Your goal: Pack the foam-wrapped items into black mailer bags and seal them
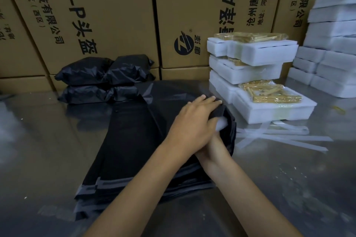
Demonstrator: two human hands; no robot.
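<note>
A black mailer bag (230,131) lies on top of a pile of flat black mailer bags (125,150), its mouth turned to the right. My left hand (194,119) holds the bag's raised upper lip, fingers laid over it and thumb hidden. A white foam-wrapped item (221,123) shows inside the mouth. My right hand (212,146) reaches under my left wrist toward that item; its fingers are hidden.
Several sealed black bags (104,75) are stacked at the back left against cardboard boxes (115,15). Foam trays with gold parts (269,106) stand right of the bag, and more white foam blocks (335,44) at far right. Peeled white strips (279,138) litter the metal table (38,140).
</note>
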